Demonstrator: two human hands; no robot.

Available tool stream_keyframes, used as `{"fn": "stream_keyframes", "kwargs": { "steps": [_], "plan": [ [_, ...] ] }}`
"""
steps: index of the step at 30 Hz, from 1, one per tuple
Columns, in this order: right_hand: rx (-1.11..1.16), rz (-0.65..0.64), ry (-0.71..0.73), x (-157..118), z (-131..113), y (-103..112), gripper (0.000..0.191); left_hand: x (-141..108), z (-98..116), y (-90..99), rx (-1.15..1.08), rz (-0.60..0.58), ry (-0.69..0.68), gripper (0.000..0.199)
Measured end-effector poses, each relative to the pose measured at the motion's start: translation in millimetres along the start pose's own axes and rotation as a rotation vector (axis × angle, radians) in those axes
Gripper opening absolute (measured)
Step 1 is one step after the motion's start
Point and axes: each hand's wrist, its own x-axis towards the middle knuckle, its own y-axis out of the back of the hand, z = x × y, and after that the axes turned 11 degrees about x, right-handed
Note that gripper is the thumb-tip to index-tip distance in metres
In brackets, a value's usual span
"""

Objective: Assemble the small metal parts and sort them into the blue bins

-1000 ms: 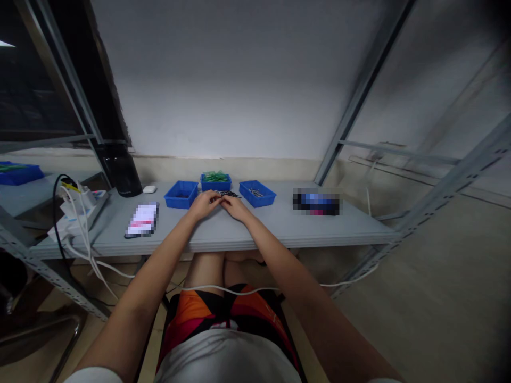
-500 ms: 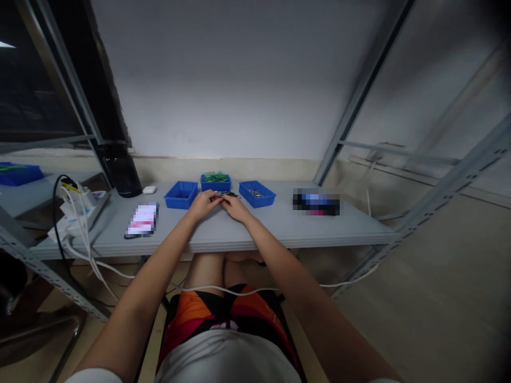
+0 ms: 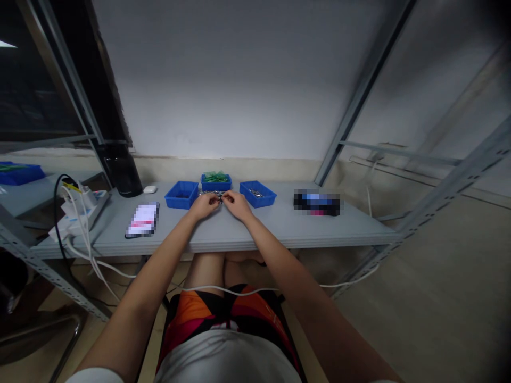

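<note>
My left hand (image 3: 205,205) and my right hand (image 3: 237,205) rest close together over the table, fingertips almost meeting. Both have curled, pinched fingers; whatever lies between them is too small to make out. Just behind the fingertips is a loose heap of small shiny metal pieces (image 3: 211,192). Left of it stands a blue bin (image 3: 181,202) with a little dark content. Another blue bin (image 3: 263,202), on the right, holds slim metal pieces (image 3: 256,193). Behind the heap, a third blue bin (image 3: 216,186) is filled with green pieces (image 3: 216,176).
A phone (image 3: 142,219) lies at left, near a white case (image 3: 149,189) and a black bottle (image 3: 124,173). A power strip (image 3: 85,215) with cables sits at the left end. A blurred dark object (image 3: 317,203) lies right. Metal shelf posts (image 3: 359,96) frame the grey table (image 3: 295,231).
My fingertips have drawn slightly apart from touching, and my left fingers have curled in lower. More of the metal heap shows behind them. The bins have stayed put.
</note>
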Motion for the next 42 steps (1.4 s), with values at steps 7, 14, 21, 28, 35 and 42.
{"fn": "stream_keyframes", "kwargs": {
  "steps": [7,14,21,28,35,42],
  "plan": [
    [-0.042,-0.018,0.039,-1,-1,0,0.013,0,0,-0.7,-0.074,-0.068,-0.007,0.023],
    [-0.026,0.003,-0.025,1,1,0,0.012,0,-1,3.5,0.025,0.016,0.002,0.022],
    [-0.117,-0.065,-0.066,1,13,-1,0.012,0,-2,4.1,0.027,0.033,-0.001,0.021],
    [-0.06,-0.154,-0.067,-3,16,-4,0.016,0,6,6.9,0.014,0.037,-0.069,0.02],
    [-0.038,-0.191,-0.033,-3,12,-4,0.019,-2,11,8.2,-0.013,0.043,-0.069,0.018],
    [-0.015,-0.2,-0.038,-4,13,-6,0.015,-2,13,10.8,-0.021,0.061,-0.048,0.02]
  ]
}}
